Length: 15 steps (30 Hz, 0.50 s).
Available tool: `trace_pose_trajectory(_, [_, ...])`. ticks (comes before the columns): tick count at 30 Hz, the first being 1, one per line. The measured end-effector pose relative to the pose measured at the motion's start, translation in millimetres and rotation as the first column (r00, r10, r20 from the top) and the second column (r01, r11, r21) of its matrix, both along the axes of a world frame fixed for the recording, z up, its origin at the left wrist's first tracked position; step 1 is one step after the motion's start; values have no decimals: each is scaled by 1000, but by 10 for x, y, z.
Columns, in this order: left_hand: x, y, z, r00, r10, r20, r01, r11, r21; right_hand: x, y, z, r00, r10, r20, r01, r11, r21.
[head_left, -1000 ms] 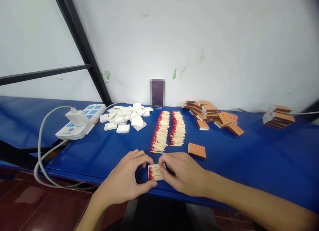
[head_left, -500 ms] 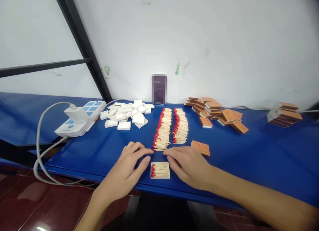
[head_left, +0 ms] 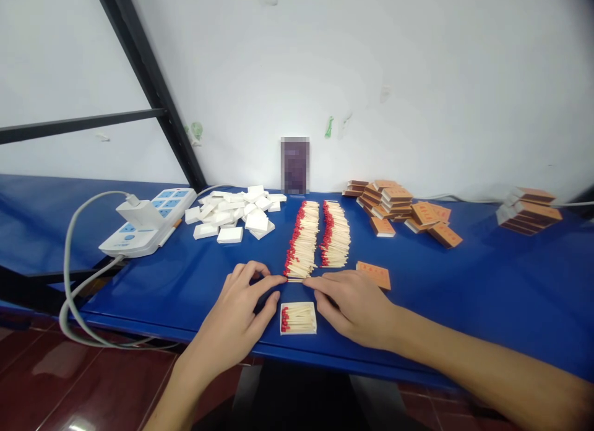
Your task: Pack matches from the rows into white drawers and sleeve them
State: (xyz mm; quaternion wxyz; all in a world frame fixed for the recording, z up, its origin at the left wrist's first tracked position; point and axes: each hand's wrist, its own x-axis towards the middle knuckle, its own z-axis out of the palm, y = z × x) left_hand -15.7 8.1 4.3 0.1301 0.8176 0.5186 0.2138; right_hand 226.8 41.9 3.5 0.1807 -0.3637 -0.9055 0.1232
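Fingers loosely spread, I am nipping the match row's nearest sticks, lightly and level, between left hand and right hand, behind the filled tray at the table's front edge.

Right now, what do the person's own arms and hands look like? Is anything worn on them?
Both arms are bare as far as the picture shows: no sleeve reaches the left forearm or the right forearm. The left hand and the right hand wear no gloves. No ring, watch, bracelet or marking shows on the fingers or wrists.
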Motion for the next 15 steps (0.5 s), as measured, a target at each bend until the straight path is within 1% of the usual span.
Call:
trace_pose_trajectory(4, [2,8,-15,1000,14,-14,-14,1000,23,15,11,0,999,32,-32,-33,999,-21])
trace_pose_trajectory(6, [3,10,-21,1000,17,-21,-16,1000,19,17,11,-2,999,24,-39,-25,999,-22])
trace_pose_trajectory(11, [3,10,-24,1000,6,-14,-6,1000,1,-4,-1,-10,999,-34,33,34,999,8])
trace_pose_trajectory(15, [-6,6,-24,1000,0,-13,0,1000,-14,-17,-5,-7,998,-33,46,33,999,7])
